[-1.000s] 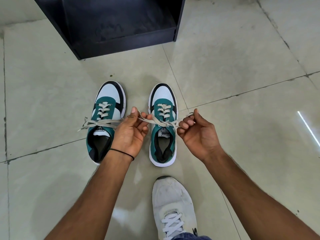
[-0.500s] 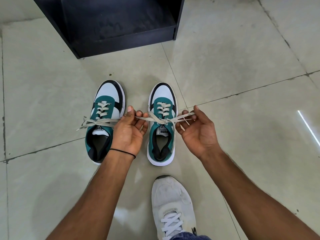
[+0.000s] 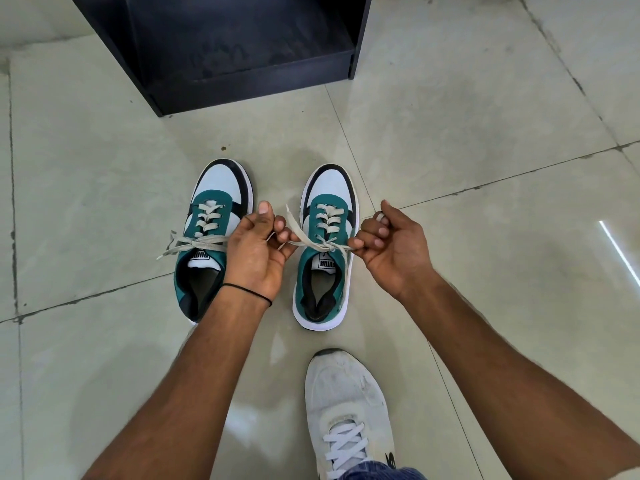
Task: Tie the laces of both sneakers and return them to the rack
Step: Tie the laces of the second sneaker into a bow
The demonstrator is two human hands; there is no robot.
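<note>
Two green, white and black sneakers stand side by side on the tiled floor, toes pointing away from me. The left sneaker (image 3: 211,216) has its grey laces crossed in a loose knot, the ends lying out to its left. Over the right sneaker (image 3: 329,202) the laces (image 3: 320,244) are crossed once and pulled sideways. My left hand (image 3: 258,251) pinches one lace end on the shoe's left. My right hand (image 3: 389,247) grips the other end on its right, with lace wound around a finger.
The black shoe rack (image 3: 242,46) stands open on the floor just beyond the sneakers, its bottom shelf bare. My own white shoe (image 3: 346,410) is planted near the bottom of the view, close behind the right sneaker. Grey floor tiles surround everything.
Both hands have pulled the right sneaker's lace ends tighter. The right hand has curled from open fingers into a fist around its lace; a free lace end now sticks up beside the left hand.
</note>
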